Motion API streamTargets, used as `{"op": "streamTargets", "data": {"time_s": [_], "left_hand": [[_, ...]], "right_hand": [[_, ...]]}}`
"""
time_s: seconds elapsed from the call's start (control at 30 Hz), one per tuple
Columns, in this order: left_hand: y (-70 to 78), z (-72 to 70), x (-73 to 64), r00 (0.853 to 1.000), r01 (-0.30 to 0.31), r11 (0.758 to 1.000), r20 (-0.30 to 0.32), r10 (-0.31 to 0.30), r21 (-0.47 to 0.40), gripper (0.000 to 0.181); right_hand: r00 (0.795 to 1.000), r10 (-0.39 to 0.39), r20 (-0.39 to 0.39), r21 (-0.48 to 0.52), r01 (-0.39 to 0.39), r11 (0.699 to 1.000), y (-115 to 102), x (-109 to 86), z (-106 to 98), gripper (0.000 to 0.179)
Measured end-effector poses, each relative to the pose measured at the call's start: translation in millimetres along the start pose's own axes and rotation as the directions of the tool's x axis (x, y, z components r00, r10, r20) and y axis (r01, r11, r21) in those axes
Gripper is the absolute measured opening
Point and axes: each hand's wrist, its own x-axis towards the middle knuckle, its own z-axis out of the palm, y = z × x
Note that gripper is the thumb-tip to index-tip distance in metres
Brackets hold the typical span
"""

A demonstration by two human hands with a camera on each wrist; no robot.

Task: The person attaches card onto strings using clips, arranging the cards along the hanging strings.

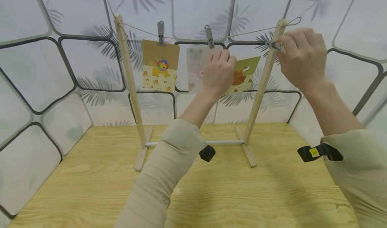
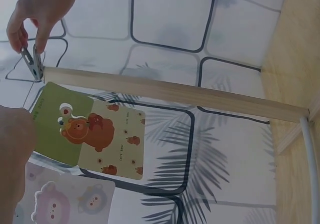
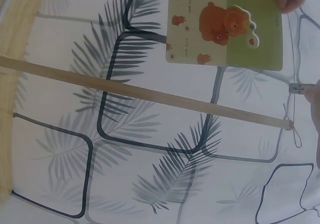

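Observation:
My left hand pinches a green-and-cream card with a brown bear near one corner. The card hangs tilted below the string. In my right hand, thumb and fingers pinch the handles of a metal clip beside the top of the right wooden post. In the right wrist view the clip is at the string, apart from the bear card. Partly behind my left hand hangs a pale card with animal faces, under another metal clip.
A brown-and-cream lion card hangs from a clip at left. The string spans two wooden posts, whose feet stand on a wood-grain table. A white bar joins the posts low down. Behind is a leaf-patterned curtain.

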Motion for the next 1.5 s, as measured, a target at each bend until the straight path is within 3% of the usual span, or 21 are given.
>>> {"op": "streamTargets", "data": {"time_s": [0.23,0.5,0.7,1.07,1.5], "left_hand": [[0.1,-2.0,5.5,1.0,0.003,0.999,0.003,-0.003,0.035,0.03],[1.4,1.1,6.7,0.999,0.005,0.998,-0.037,-0.003,0.062,0.026],[0.0,-1.2,8.3,1.0,0.01,0.999,-0.015,-0.01,0.051,0.026],[1.5,-2.4,9.9,1.0,0.002,0.997,-0.025,0.0,0.078,0.023],[0.6,0.2,8.8,0.999,-0.005,0.998,-0.052,0.008,0.07,0.026]], "right_hand": [[1.0,-0.011,-0.021,-0.032,0.011,0.999,2.5,12.6,2.8,0.012],[0.999,-0.03,0.021,-0.026,0.031,0.999,5.8,24.3,1.9,0.008],[0.996,-0.076,0.04,-0.001,0.076,0.997,8.7,31.4,3.7,0.003],[0.99,-0.103,0.1,-0.014,0.105,0.994,10.4,39.4,9.9,0.02],[0.987,-0.11,0.121,-0.043,0.116,0.992,9.5,42.5,14.7,0.022]]}}
